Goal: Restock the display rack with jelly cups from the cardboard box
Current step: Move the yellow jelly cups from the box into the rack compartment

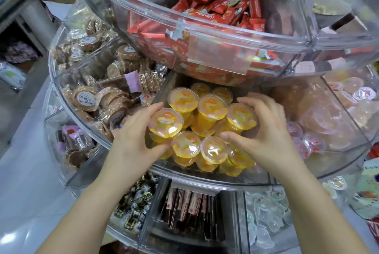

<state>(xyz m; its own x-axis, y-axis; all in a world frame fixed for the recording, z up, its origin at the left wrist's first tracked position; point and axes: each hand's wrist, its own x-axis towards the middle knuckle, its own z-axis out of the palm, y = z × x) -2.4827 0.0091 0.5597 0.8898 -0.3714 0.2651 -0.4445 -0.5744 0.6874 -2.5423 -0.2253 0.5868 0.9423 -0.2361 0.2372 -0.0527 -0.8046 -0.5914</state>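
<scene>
The middle tier of the clear display rack [205, 180] already has one compartment well filled with yellow jelly cups [212, 108], stacked in more than one layer up to near the rim. The left hand [131, 143] holds one cup [166, 123] at the left edge of the pile, fingers and thumb curled around its lid. The right hand [264, 130] curves over the cups on the right side and seems to grip one of them, though its fingers hide the contact. The cardboard box is not in view, so I cannot tell how many cups are left. Judging by the pile, this compartment is nearly full; only settling these last cups remains here.
</scene>
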